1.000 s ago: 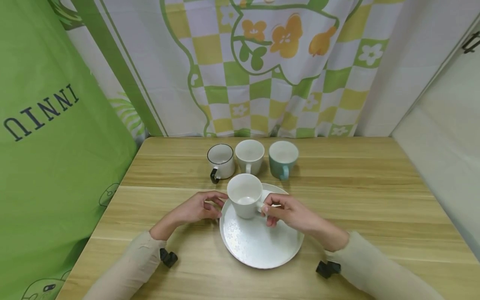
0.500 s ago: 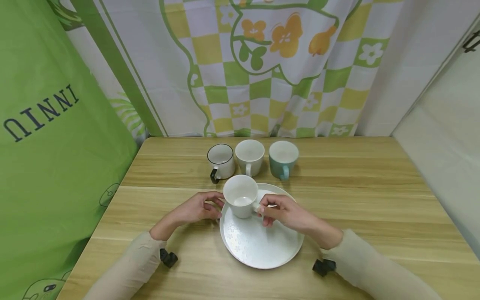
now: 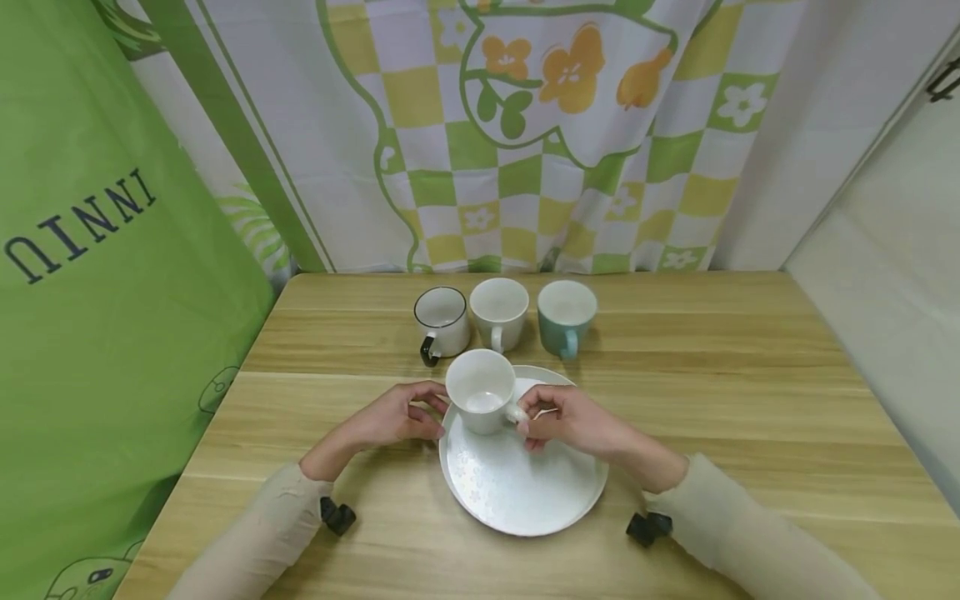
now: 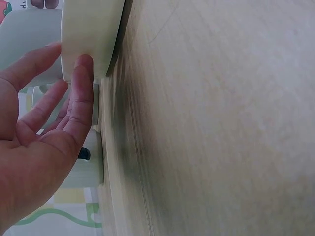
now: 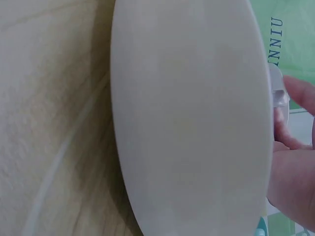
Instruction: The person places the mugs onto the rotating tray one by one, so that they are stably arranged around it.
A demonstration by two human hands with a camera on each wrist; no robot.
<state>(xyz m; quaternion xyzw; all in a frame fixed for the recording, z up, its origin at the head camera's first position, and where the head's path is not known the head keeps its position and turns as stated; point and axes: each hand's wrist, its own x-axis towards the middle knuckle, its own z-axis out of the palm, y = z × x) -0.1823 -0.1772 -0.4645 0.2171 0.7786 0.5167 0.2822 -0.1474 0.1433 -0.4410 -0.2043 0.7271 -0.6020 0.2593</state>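
Note:
A white mug stands upright on the back left part of a round white tray with a faint flower pattern. My right hand is at the mug's handle, thumb and finger pinching it. In the right wrist view the tray's side fills the middle, and part of the handle shows beside my thumb. My left hand is at the tray's left edge, fingers loosely bent. The left wrist view shows its fingertips touching the tray's side.
Behind the tray, a white mug with a black rim, a plain white mug and a teal mug stand in a row. They are on a wooden table. A patterned curtain hangs along its back edge.
The white mug has shifted slightly left on the tray, with my right hand following it. Over the last half second it stays in place, with more of its handle showing. My left hand stays put.

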